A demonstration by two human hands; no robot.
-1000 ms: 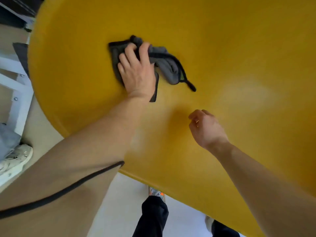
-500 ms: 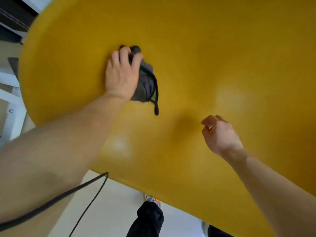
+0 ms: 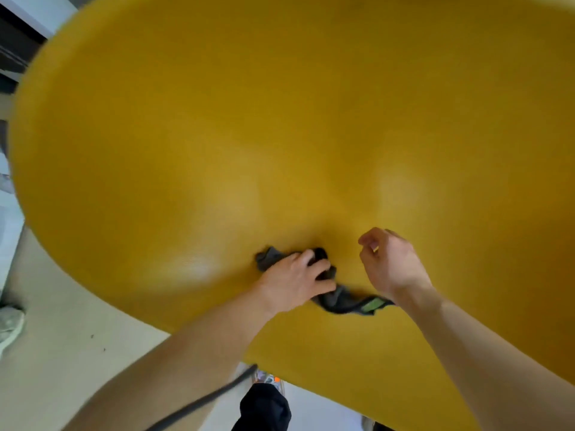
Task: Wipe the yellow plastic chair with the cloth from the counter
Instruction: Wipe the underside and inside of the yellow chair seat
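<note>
Currently, you are looking down at the yellow plastic chair (image 3: 280,135), whose broad curved seat surface is filling most of the head view. Your left hand (image 3: 295,283) is pressing the cloth (image 3: 339,298) flat against the seat, near the front edge of the chair and low in the centre of the view. The fingers (image 3: 314,265) of that hand are lying slightly spread and curled over the top of the bunched grey fabric, and the palm is bearing down on it. Part of the cloth is showing beyond the knuckles on the left side of the hand, and a longer dark-edged tail with a small green tag (image 3: 371,304) is trailing out to the right, reaching under your right wrist. Your right hand (image 3: 392,262) is hovering just beside the cloth, loosely curled, with the thumb and forefinger drawn close together; whether it is touching the seat cannot be told from this view. It is holding nothing that can be seen. A dark cord (image 3: 202,399) is running across your left forearm. Below the front edge of the chair, the pale floor (image 3: 62,353) is showing, along with a dark trouser leg (image 3: 264,409) and a shoe (image 3: 269,377).
</note>
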